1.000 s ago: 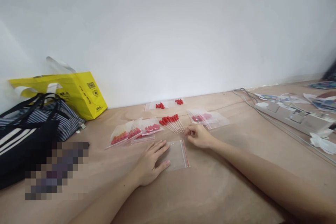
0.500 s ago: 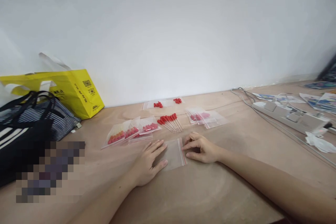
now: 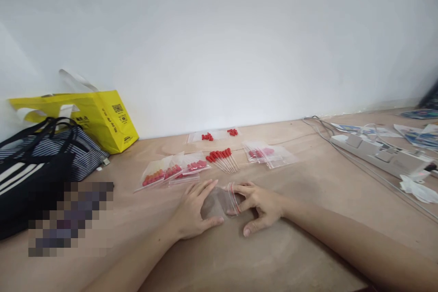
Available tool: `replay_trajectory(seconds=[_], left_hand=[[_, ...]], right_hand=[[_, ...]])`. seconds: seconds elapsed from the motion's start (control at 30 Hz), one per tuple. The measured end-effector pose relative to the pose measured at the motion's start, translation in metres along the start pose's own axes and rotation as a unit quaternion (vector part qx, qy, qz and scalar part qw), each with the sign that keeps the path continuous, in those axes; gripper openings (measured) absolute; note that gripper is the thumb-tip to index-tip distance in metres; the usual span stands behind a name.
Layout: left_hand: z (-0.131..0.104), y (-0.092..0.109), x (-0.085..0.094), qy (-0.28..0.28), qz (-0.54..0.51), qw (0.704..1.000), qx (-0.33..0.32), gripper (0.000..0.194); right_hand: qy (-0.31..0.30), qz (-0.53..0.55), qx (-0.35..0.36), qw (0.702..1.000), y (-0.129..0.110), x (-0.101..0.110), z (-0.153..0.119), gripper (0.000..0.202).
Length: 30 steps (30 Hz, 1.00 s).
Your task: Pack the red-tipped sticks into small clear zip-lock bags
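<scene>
A small clear zip-lock bag [image 3: 216, 200] with a red line along its mouth lies on the table between my hands. My left hand [image 3: 196, 212] rests over its left end, fingers and thumb spread. At the bag's right end, my right hand [image 3: 256, 205] has its fingers apart, with fingertips at the zip strip, seemingly within the mouth. The thumb stays outside on the near side. Just beyond the bag lies a fan of pale sticks with red heads [image 3: 222, 159]. Filled zip-lock bags with red pieces [image 3: 171, 171] lie left of the fan, and more overlapping bags [image 3: 268, 153] lie right.
Near the wall lies a clear bag [image 3: 219, 135] with red-headed pieces. A yellow tote bag [image 3: 116, 123], a striped bag [image 3: 89, 155] and a black bag [image 3: 37, 196] stand left. At right are a white power strip [image 3: 379, 155], cables, printed sheets and a crumpled tissue [image 3: 417, 189].
My right hand has moved left, its fingers spreading and reaching past the zip strip. The bag's mouth has bent and shifted slightly left. My left hand has stayed nearly in place.
</scene>
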<state>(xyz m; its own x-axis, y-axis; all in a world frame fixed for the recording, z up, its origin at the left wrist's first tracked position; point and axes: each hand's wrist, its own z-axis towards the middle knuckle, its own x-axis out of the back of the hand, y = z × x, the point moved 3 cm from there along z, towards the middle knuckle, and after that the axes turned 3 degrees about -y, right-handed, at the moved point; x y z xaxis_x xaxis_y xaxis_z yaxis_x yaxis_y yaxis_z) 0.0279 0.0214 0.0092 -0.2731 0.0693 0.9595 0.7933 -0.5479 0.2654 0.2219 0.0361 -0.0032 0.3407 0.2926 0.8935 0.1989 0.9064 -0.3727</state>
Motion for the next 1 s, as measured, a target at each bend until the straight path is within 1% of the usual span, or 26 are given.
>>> replay_trajectory(seconds=[0.07,0.17,0.23,0.3,0.33,0.37,0.4,0.43,0.47,0.5,0.53,0.6,0.67,0.7,0.8,0.93,1.0], left_hand=[[0.002,0.001,0.0,-0.001,-0.014,1.0,0.0,0.081],[0.003,-0.002,-0.003,-0.019,-0.041,0.999,0.01,0.077],[0.003,-0.005,-0.005,-0.02,-0.053,0.998,0.019,0.071],[0.003,-0.006,-0.006,-0.009,-0.057,0.998,0.02,0.066],[0.003,-0.006,-0.006,-0.003,-0.058,0.998,0.017,0.063],[0.003,-0.006,-0.006,0.003,-0.058,0.998,0.013,0.062],[0.003,-0.005,-0.005,0.008,-0.058,0.998,0.009,0.061],[0.003,-0.005,-0.005,0.011,-0.057,0.998,0.006,0.06],[0.003,-0.004,-0.005,0.013,-0.057,0.998,0.005,0.059],[0.003,-0.004,-0.005,0.013,-0.056,0.998,0.006,0.059],[0.002,-0.004,-0.005,0.013,-0.055,0.998,0.008,0.059],[0.002,-0.004,-0.005,0.011,-0.054,0.998,0.011,0.059],[0.002,-0.003,-0.006,0.011,-0.056,0.998,0.009,0.058],[0.002,-0.003,-0.006,0.01,-0.057,0.998,0.006,0.058],[0.002,-0.003,-0.006,0.004,-0.057,0.998,0.003,0.059],[0.001,-0.002,-0.005,-0.004,-0.05,0.999,0.005,0.059],[0.001,-0.002,-0.006,-0.005,-0.048,0.999,0.001,0.058]], right_hand=[[0.0,0.013,-0.006,1.0,0.0,0.001,0.0,0.049],[0.014,0.05,-0.013,0.999,0.0,0.003,0.0,0.047],[0.037,0.108,-0.014,0.993,0.003,0.005,0.001,0.043],[0.078,0.173,-0.043,0.981,0.015,0.006,0.004,0.033],[0.112,0.191,-0.082,0.972,0.025,0.008,0.006,0.03],[0.156,0.19,-0.143,0.959,0.037,0.01,0.01,0.027],[0.202,0.173,-0.215,0.94,0.05,0.013,0.013,0.025],[0.252,0.141,-0.293,0.911,0.064,0.017,0.016,0.021],[0.29,0.105,-0.373,0.875,0.076,0.021,0.02,0.016],[0.304,0.089,-0.406,0.857,0.087,0.024,0.027,0.016],[0.313,0.079,-0.427,0.845,0.096,0.027,0.034,0.02],[0.31,0.054,-0.453,0.834,0.109,0.031,0.05,0.034],[0.281,0.016,-0.49,0.825,0.118,0.033,0.064,0.046],[0.263,-0.002,-0.509,0.819,0.121,0.033,0.069,0.048],[0.229,-0.019,-0.544,0.807,0.129,0.031,0.076,0.043],[0.207,-0.018,-0.558,0.803,0.136,0.031,0.077,0.03],[0.197,-0.02,-0.557,0.807,0.138,0.031,0.076,0.024]])
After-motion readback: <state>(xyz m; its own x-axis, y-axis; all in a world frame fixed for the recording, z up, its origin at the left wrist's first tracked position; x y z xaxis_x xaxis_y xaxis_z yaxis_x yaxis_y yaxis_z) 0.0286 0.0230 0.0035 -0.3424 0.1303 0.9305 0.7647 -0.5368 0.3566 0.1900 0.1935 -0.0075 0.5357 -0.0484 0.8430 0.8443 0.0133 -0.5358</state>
